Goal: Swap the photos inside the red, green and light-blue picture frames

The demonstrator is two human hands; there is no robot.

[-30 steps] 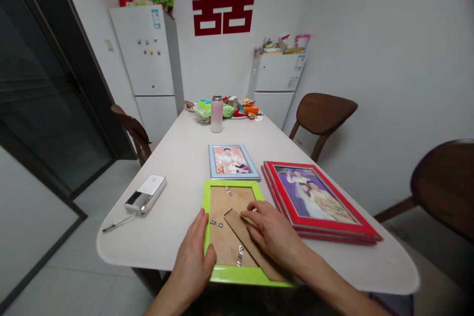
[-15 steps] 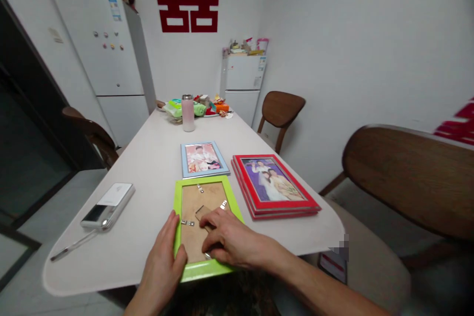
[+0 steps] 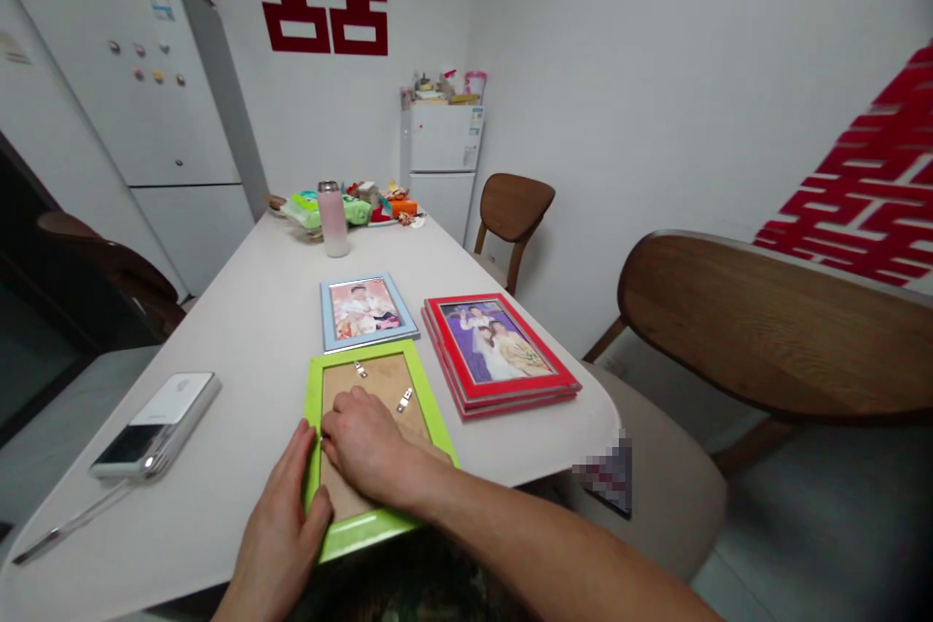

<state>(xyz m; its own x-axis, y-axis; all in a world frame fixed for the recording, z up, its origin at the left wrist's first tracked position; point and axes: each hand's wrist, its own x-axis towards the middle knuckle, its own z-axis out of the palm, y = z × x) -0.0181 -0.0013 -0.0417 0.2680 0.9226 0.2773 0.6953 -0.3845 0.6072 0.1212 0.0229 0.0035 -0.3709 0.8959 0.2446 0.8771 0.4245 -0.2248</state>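
A green picture frame [image 3: 430,413] lies face down on the white table [image 3: 255,330], its brown backing board and small metal clips showing. My left hand [image 3: 281,520] rests flat along the frame's left edge, fingers stretched out. My right hand [image 3: 364,447] lies on the backing board with its fingers bent and pressing near the left-side clip; what is under the fingertips is hidden. A blue-framed photo [image 3: 364,309] lies just beyond, and a stack of red frames [image 3: 500,350] with a photo on top sits to the right.
A white power bank [image 3: 156,423] with a cable lies at the left. A pink bottle [image 3: 333,219] and snack packets stand at the table's far end. Wooden chairs [image 3: 765,330] stand close on the right and at both sides, fridges behind.
My right hand slid left across the backing board toward the left-side clip. The view swung to the right, bringing the near chair into sight. My left hand stayed on the frame's edge.
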